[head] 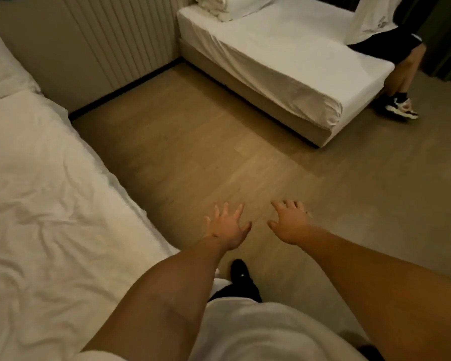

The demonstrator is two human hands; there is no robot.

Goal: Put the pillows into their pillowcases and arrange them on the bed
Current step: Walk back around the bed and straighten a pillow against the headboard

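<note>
My left hand (228, 227) and my right hand (289, 222) are stretched out side by side over the wooden floor, fingers spread, holding nothing. A near bed (44, 199) with a rumpled white cover fills the left side, and a white pillow (0, 66) lies at its head, top left. A second bed (284, 63) with a white sheet stands at the upper right. A pile of white pillows and folded linen (227, 6) sits at its far end against the wall.
Another person (391, 48) in a white shirt, dark shorts and sneakers stands at the far side of the second bed. A ribbed wall panel (120, 35) runs behind both beds. Open wooden floor (193, 152) lies between the beds. My dark shoe (238, 272) shows below my hands.
</note>
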